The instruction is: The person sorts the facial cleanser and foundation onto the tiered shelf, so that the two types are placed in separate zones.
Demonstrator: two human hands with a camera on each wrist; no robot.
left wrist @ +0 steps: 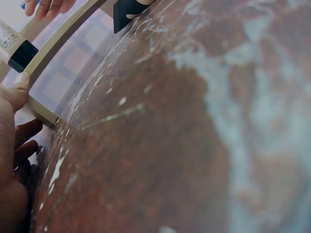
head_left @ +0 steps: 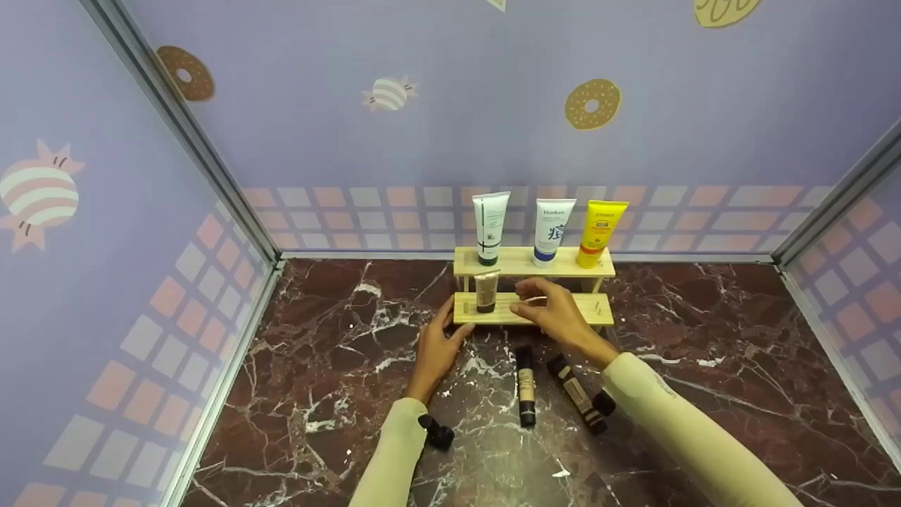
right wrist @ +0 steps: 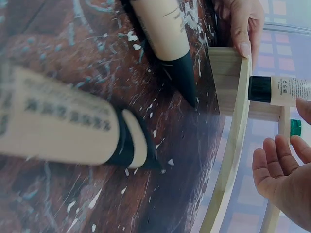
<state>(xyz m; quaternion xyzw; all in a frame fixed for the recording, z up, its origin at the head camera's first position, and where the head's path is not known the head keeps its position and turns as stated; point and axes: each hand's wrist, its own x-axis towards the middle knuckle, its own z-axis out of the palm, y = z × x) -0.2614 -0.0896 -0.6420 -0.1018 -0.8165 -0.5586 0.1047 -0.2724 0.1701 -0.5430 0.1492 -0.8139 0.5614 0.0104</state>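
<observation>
**Grip Status: Left Corner Braced, Right Grip Unloaded**

From my remote station, I read the left hand as grasping the pale wooden two-tier stand at the left front corner of its lower shelf, presumably to prevent sliding. Its fingertips are partly hidden; I cannot confirm their pressure.

The right hand grasps nothing; its fingers curve loosely just beside the small beige plastic tube with black cap. That tube stands cap-down near the shelf's left end, the flat cap likely serving as its foot.

Before the stand's front edge, a straight-lying black-and-beige tube and an angled black-and-beige tube rest flat on the dark red marbled counter, where neither can topple.
</observation>
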